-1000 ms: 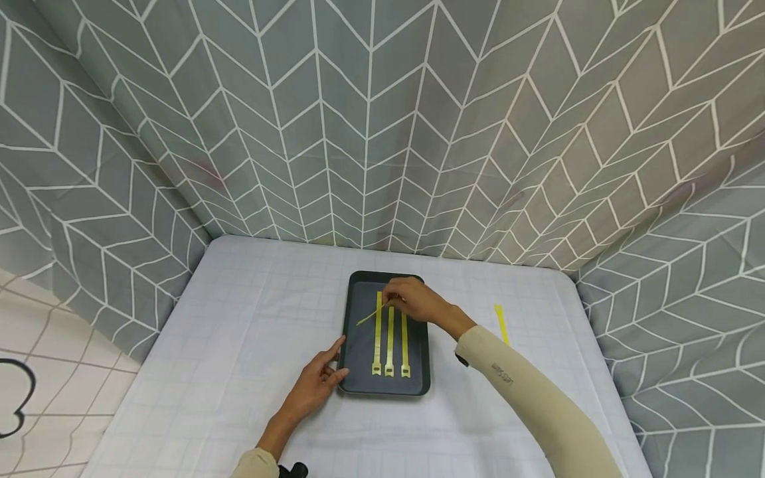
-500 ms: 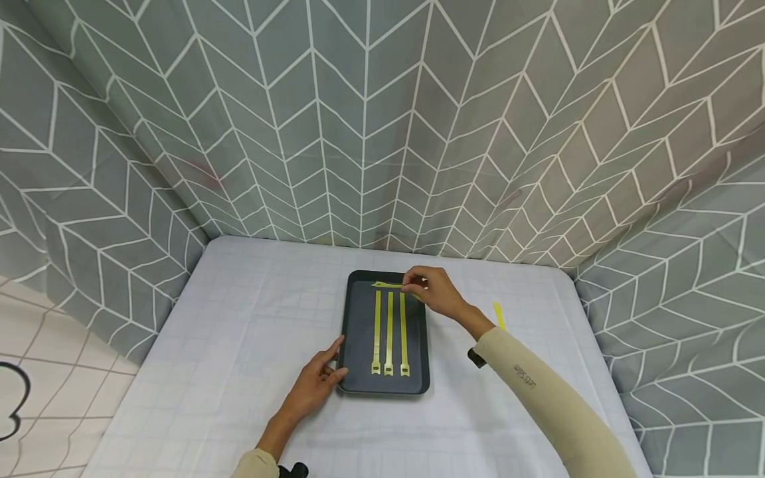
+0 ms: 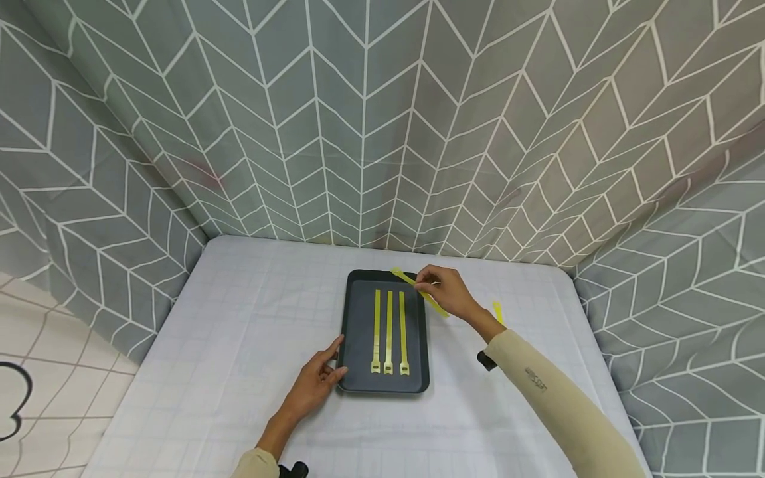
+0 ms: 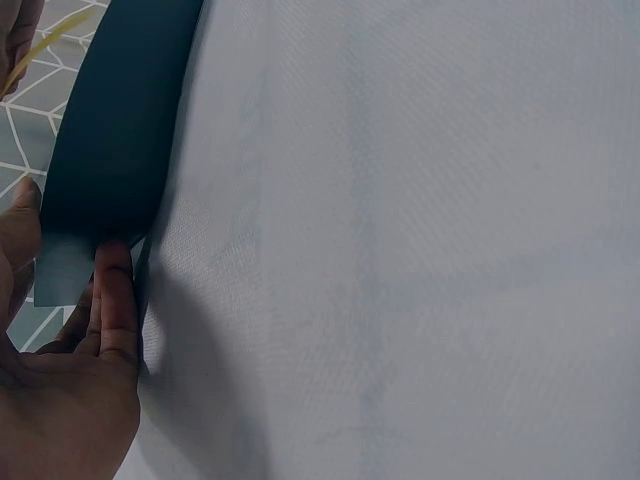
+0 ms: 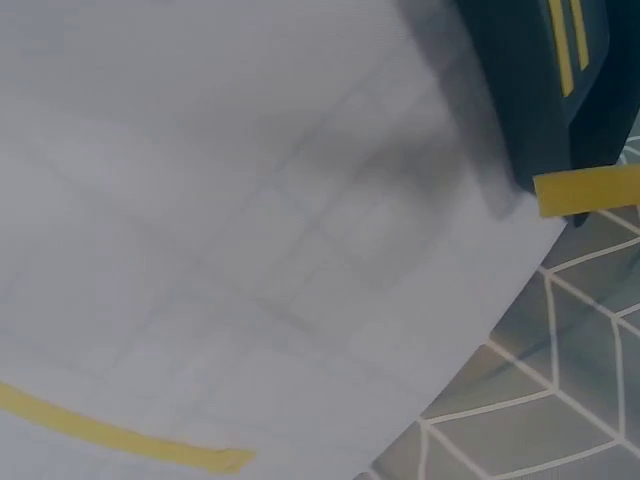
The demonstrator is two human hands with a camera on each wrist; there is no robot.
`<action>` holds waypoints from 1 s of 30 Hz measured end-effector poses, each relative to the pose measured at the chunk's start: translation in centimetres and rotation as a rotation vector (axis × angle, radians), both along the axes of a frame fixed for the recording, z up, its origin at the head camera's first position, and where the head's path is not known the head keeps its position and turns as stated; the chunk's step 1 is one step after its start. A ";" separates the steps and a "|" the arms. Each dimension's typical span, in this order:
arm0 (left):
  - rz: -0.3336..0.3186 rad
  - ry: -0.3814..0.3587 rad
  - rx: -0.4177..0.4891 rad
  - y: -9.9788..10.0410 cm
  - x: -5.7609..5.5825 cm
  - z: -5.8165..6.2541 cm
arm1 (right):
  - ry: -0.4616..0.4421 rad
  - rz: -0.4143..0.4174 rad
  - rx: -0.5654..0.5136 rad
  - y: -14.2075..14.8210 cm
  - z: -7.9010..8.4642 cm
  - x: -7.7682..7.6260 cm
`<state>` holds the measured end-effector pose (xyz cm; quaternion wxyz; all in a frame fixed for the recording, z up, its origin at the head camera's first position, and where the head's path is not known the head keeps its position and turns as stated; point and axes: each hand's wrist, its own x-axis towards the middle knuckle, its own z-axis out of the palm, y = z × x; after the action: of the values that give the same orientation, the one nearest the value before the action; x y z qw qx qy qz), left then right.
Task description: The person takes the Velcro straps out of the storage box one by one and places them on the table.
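Three yellow cable ties (image 3: 389, 332), with slotted heads toward the person, lie side by side lengthwise in a dark grey tray (image 3: 358, 382). My left hand (image 3: 313, 380) holds the tray's left edge, thumb over the rim; in the left wrist view its fingers (image 4: 116, 300) touch the outer wall. Over the tray's far right corner, my right hand (image 3: 443, 290) pinches another yellow cable tie (image 3: 436, 306), slanted across the rim. One end of this held cable tie (image 5: 590, 190) shows in the right wrist view, where the hand itself is out of sight.
A further yellow cable tie (image 3: 498, 311) lies on the white-covered table (image 3: 239, 318) to the right, partly hidden by the right arm. Grey curtains (image 3: 382, 133) with white chevron lines stand behind the table and at both sides.
My right hand has moved right and slightly away, carrying its cable tie from above the tray's middle to the far right corner. The left hand keeps its place on the tray.
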<state>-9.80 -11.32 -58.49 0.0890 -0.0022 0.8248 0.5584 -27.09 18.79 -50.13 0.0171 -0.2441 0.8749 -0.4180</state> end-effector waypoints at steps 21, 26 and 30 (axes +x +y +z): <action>-0.001 -0.010 0.001 0.2 -0.2 0.0 | -0.165 -0.141 0.033 3.8 -2.3 1.5; 0.003 -0.015 -0.006 0.2 -0.3 0.0 | -0.142 -0.152 0.046 4.7 -3.0 1.9; 0.002 -0.020 -0.012 0.2 -0.3 0.0 | -0.136 -0.181 0.064 5.3 -3.3 2.3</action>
<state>-10.07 -11.13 -58.48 0.0964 -0.0091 0.8272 0.5535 -24.75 24.07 -53.44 0.0465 -0.1344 0.9030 -0.4055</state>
